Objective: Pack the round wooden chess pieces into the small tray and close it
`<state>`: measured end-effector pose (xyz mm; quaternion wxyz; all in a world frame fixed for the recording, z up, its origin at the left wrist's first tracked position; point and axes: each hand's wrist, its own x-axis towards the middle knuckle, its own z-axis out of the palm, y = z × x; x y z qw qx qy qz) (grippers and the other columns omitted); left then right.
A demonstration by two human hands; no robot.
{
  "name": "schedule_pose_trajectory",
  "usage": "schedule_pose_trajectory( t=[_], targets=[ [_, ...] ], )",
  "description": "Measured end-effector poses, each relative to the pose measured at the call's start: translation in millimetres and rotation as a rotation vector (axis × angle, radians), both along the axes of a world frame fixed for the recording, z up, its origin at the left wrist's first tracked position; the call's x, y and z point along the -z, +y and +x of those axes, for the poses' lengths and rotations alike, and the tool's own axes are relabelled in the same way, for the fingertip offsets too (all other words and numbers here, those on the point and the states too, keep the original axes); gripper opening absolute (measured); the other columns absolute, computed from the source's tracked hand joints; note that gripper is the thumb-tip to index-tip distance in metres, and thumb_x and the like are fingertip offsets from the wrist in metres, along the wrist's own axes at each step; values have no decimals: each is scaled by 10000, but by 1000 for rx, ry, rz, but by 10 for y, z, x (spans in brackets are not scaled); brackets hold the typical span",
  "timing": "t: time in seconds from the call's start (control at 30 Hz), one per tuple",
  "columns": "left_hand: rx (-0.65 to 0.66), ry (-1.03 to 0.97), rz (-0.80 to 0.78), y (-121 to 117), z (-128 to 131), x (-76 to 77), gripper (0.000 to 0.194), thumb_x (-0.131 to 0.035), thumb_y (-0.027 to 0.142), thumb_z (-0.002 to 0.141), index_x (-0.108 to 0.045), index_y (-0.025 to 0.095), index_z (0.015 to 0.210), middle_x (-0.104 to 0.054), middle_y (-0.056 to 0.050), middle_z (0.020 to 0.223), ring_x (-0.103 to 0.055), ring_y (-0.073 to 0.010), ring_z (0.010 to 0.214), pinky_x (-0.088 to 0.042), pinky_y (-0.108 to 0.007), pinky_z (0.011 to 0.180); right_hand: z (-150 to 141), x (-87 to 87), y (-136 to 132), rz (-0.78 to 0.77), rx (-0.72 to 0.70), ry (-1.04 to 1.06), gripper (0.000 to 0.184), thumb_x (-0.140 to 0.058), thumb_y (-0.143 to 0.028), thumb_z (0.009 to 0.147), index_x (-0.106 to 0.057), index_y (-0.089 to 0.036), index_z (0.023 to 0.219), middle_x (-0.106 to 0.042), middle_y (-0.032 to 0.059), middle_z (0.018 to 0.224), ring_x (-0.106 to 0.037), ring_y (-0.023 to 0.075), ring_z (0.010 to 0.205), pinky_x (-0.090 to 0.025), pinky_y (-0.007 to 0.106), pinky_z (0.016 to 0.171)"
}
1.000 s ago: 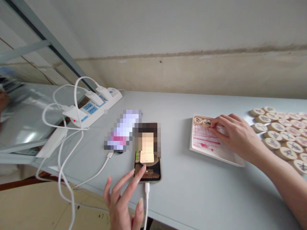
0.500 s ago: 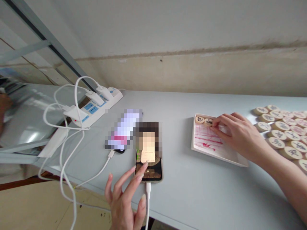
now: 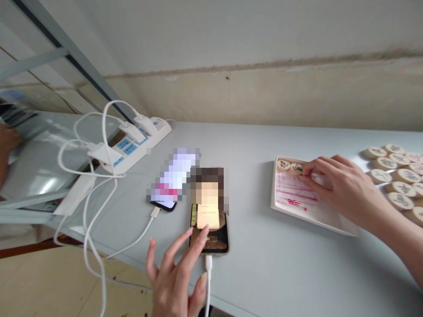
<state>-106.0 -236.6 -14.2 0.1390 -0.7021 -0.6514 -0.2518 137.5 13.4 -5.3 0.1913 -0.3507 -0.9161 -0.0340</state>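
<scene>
My left hand has its fingers spread, with the index fingertip on the lower screen of a phone; a white cable runs from the phone's near end. My right hand reaches into a shallow white box, thumb and index finger pinched at a round Chinese chess piece. Beside it, a second chess piece lies in the box's far left corner. Red lines and writing mark the box floor. My hand covers part of the box's right side.
Several loose chess pieces spread over the table at right. Another phone, partly blurred out, lies at an angle on a charging cable. Behind it stands a power strip with looping white cables. A person's arm shows blurred at the left edge.
The view has shifted slightly, so the box, phones and chess pieces sit further right in the picture. Both hands keep nearly the same pose, the left on the phone, the right at the piece.
</scene>
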Motion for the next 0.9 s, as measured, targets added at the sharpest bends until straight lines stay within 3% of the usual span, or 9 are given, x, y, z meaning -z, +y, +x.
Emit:
schedule_pose_trajectory(
  t=[0.27,0.9],
  targets=[
    [-32,12,16,-14,-7,25,350,-384,229,815,-480,166,1145,-684,-55,954,-570,-175,970,-80,-434,1094,-1,1,2,-20,11,4,284,-325,-412,867,-475,-206,743,-569,59,715,-460,214,690,-381,326,640],
    [-9,15,15,15,2,26,350,-420,174,778,-501,126,1115,-681,-78,953,-541,-186,997,-73,-441,1093,-17,-27,-9,-33,8,-10,224,-364,-355,867,-480,-200,754,-566,55,734,-448,207,703,-368,316,648]
  ],
)
